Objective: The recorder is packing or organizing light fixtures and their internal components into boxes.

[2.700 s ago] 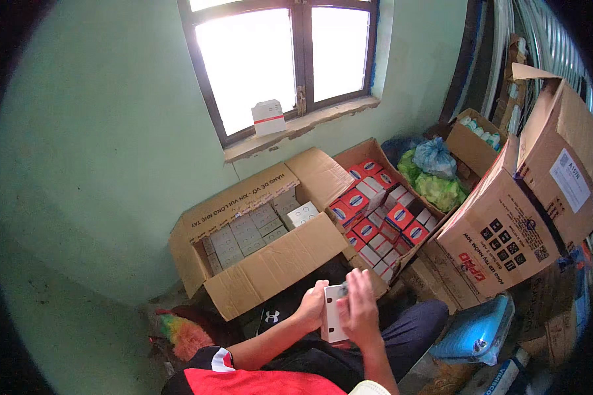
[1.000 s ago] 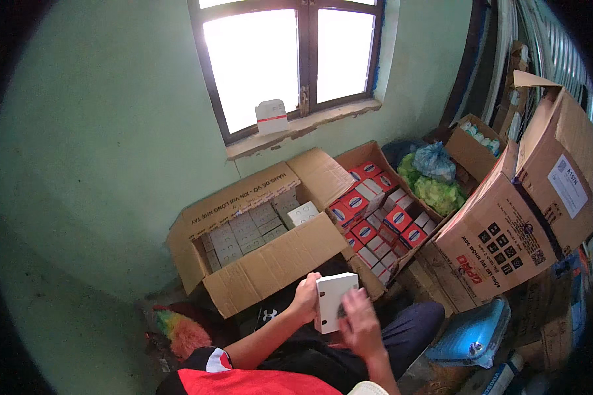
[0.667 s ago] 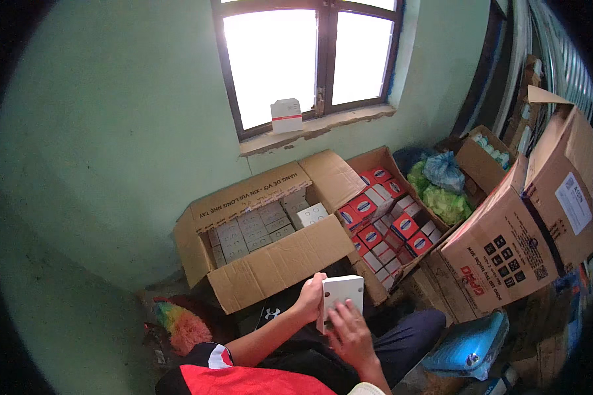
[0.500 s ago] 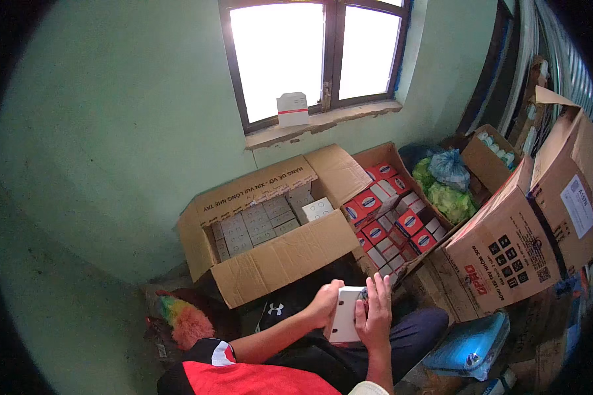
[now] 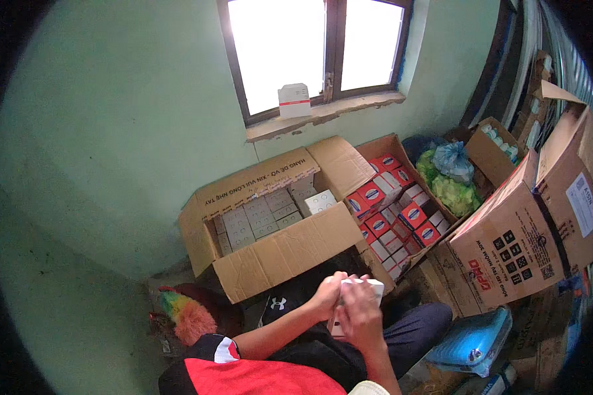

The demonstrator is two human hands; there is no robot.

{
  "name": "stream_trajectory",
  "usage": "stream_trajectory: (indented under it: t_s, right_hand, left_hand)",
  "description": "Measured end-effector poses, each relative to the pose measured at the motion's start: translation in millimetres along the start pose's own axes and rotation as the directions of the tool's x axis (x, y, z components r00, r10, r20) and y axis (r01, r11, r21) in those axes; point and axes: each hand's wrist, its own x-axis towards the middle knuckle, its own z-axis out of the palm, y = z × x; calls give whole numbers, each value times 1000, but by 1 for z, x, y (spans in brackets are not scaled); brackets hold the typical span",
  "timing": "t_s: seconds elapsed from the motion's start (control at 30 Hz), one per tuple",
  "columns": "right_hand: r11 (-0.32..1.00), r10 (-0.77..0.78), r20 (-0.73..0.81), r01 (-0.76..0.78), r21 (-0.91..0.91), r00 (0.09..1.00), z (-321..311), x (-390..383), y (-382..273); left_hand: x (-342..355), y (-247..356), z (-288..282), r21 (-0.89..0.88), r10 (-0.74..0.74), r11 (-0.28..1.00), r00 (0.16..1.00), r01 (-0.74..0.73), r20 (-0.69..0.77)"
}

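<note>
Over on the right, a big carton (image 5: 534, 224) bore red lettering (image 5: 480, 275), dark icons (image 5: 510, 250) and a white label (image 5: 580, 197); farther left, an open carton (image 5: 290, 255) showed dark print (image 5: 257, 181) along its far flap. In the near middle, a white rectangular piece (image 5: 373, 286), partly hidden, had its long axis running near to far, far end slanting right. The left hand (image 5: 326, 296) gripped its left side; the right hand (image 5: 364, 315) lay blurred across it, whether pinching I couldn't tell. Beyond, small red-and-white boxes (image 5: 413, 215) carried blue oval marks.
</note>
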Motion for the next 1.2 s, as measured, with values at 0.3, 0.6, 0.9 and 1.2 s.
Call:
stream_trajectory:
  t_s: [0.3,0.6,0.9,1.2]
  right_hand:
    - [897,358,-270,-250,364,894,-9,-23,55]
    - [521,175,287,-336,785,942,7,25,64]
    - [817,257,196,-321,479,946,10,-5,69]
    - [621,654,-25,-517,589,756,41,-22,93]
  left_hand:
    - [-1,49,-33,189,161,964,977,-186,139]
    - [8,-11,3,473,285,711,828,-521,483]
    - [18,34,2,425,450,758,868,-495,209]
    - [11,27,48,571,349,-167,494,-804,796]
